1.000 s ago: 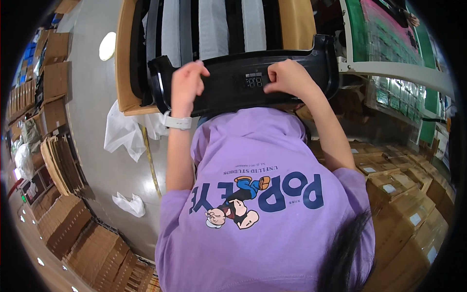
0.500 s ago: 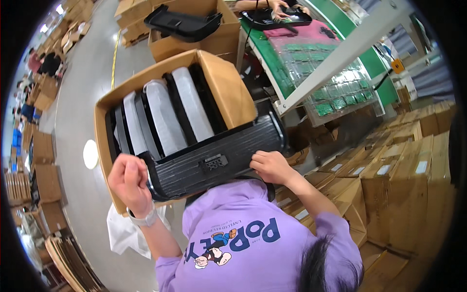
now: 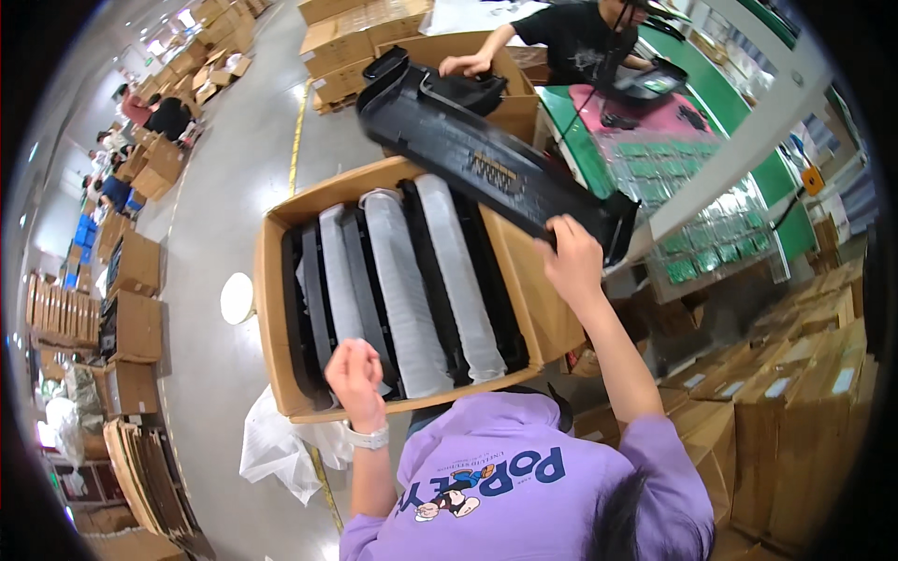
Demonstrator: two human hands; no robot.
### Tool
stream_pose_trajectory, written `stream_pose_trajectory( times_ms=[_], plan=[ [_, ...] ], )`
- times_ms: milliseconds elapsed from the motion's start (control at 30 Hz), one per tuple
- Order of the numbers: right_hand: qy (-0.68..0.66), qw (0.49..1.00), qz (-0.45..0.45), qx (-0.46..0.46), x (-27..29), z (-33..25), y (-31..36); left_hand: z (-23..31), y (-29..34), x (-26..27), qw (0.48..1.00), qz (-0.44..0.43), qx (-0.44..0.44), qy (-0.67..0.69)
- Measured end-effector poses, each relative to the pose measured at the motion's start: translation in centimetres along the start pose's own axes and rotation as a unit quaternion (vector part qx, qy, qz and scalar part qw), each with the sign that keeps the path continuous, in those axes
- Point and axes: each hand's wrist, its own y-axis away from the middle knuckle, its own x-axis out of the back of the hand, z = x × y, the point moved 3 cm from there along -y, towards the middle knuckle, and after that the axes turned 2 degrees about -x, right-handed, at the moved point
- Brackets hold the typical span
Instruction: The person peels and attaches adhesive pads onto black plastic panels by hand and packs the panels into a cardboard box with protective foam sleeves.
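Note:
A long black plastic housing (image 3: 440,140) hangs tilted above the far right part of an open cardboard box (image 3: 273,309), its raised far-left end close to a co-worker's bench. My right hand (image 3: 572,260) grips it by its near right edge. Over the near side of the box is my left hand (image 3: 355,372), its fingers curled closed with nothing visible in them. Upright in the box stand several more black housings (image 3: 426,271), with white foam-wrapped pieces (image 3: 402,294) in between. One box flap (image 3: 538,280) is folded outward on the right.
A co-worker's hand (image 3: 468,64) reaches over another carton (image 3: 514,112) behind the housing. To the right are a green bench (image 3: 575,140) with trays of green boards (image 3: 692,243) and a white post (image 3: 730,150). Stacked cartons (image 3: 795,411) fill the lower right.
The black housing has gone from the near edge of the box up and away to the far right, held by my right hand. My left hand has come off it.

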Motion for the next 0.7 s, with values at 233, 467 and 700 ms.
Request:
stream_pose_trajectory(
  times_ms=[233,467,700],
  plan=[
    [0.095,0.995,0.029,0.017,-11.9,0.0,-16.6,-4.6,4.4,5.5,0.985,0.145,0.09,-0.012],
    [0.134,0.988,0.05,0.052,-21.1,-0.1,-27.2,-8.7,7.5,10.1,0.937,0.321,0.137,-0.029],
    [0.213,0.976,0.016,0.033,-28.9,2.3,-32.4,-9.2,6.5,8.4,0.932,0.314,0.166,-0.071]
  ],
)
